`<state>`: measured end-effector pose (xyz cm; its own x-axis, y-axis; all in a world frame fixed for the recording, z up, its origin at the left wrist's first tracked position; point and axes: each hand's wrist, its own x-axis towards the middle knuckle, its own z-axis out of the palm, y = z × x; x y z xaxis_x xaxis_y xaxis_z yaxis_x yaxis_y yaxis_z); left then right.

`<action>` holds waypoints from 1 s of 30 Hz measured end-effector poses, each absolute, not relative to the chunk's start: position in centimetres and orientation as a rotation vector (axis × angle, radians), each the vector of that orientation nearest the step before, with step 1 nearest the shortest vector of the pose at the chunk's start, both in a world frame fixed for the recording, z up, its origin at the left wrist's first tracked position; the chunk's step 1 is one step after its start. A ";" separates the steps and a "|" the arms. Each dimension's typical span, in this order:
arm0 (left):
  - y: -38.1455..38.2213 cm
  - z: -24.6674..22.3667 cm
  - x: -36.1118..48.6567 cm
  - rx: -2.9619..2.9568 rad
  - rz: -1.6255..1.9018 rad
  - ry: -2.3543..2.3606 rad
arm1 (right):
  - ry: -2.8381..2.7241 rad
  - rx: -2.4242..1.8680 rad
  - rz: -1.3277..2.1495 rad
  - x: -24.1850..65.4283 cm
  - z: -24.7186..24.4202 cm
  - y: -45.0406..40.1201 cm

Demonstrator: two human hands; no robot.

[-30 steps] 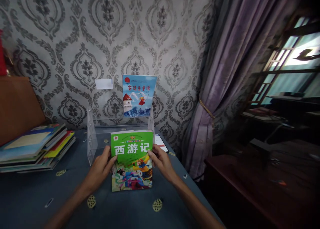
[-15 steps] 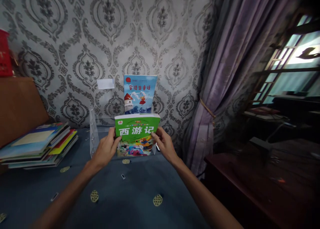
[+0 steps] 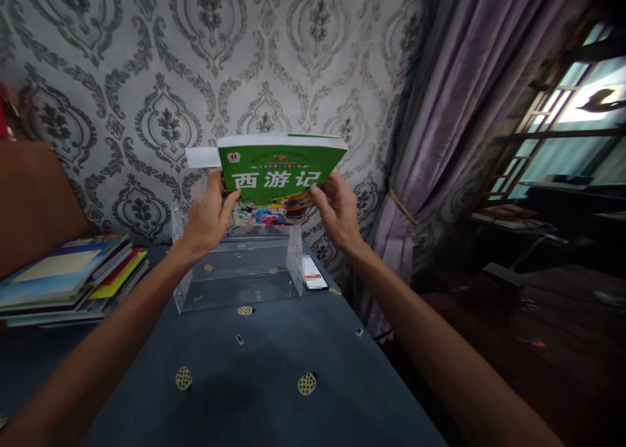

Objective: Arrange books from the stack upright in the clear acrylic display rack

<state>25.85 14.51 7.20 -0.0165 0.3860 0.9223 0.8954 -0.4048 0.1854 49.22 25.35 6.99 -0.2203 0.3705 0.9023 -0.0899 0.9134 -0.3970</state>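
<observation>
My left hand [image 3: 208, 216] and right hand [image 3: 340, 209] gripped the book [image 3: 280, 181] by opposite side edges, open air between its lower edge and the table [image 3: 244, 388]

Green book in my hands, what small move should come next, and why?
I'd probably lower the green book gently toward the clear stand: the left hand and right hand grip its sides, and it appears higher than the stand.

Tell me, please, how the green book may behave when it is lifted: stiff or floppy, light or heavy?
The green book is probably fairly stiff: it looks flat between the left hand and the right hand. Its thick page edge suggests noticeable weight. Gripped only at its sides, it might swing if one hand let go.
</observation>
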 end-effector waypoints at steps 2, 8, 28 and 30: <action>15.2 7.7 25.7 -1.790 -1.418 -1.296 | -1.740 -0.199 0.419 49.0 7.6 25.9; 17.1 7.6 24.9 -1.748 -1.394 -1.306 | -1.767 -0.183 0.435 48.2 7.6 28.1; 20.0 4.5 24.4 -1.792 -1.343 -1.485 | -1.810 -0.265 0.611 47.3 4.2 32.6; 20.4 4.3 24.4 -1.821 -1.345 -1.490 | -1.804 -0.297 0.627 47.3 3.9 33.2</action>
<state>24.42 20.36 4.26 -0.0471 0.4975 0.8662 0.9124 -0.3315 0.2400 47.25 33.18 3.88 -0.3222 0.4972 0.8056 -0.1092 0.8258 -0.5533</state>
